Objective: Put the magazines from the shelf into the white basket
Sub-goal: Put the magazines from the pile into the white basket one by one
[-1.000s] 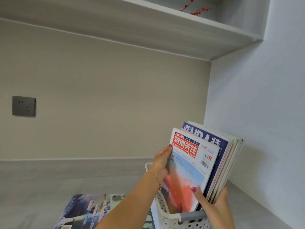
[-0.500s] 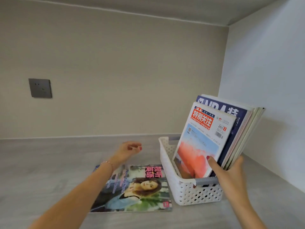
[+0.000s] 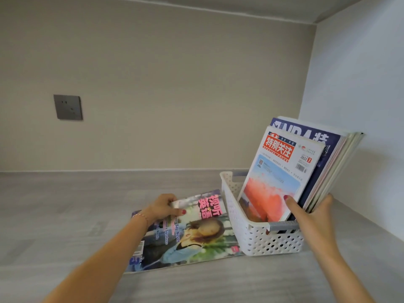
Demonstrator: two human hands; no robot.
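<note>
Left hand [image 3: 162, 207] pinches the flat glossy magazine [image 3: 188, 232] lying mid-shelf to lift it; right hand [image 3: 314, 217] clamps the upright magazine stack [image 3: 290, 171] inside the white perforated basket [image 3: 258, 237], probably steadying it.

My left hand [image 3: 162, 208] came off the front magazine [image 3: 276, 178] in the white basket [image 3: 260, 235], swung left over the shelf [image 3: 65, 215], then dropped onto the flat magazine [image 3: 192, 232]; fingers closed over its top-left corner, thumb on the cover; my view tipped downward, so the upper shelf left sight and the flat magazine showed in full.
</note>
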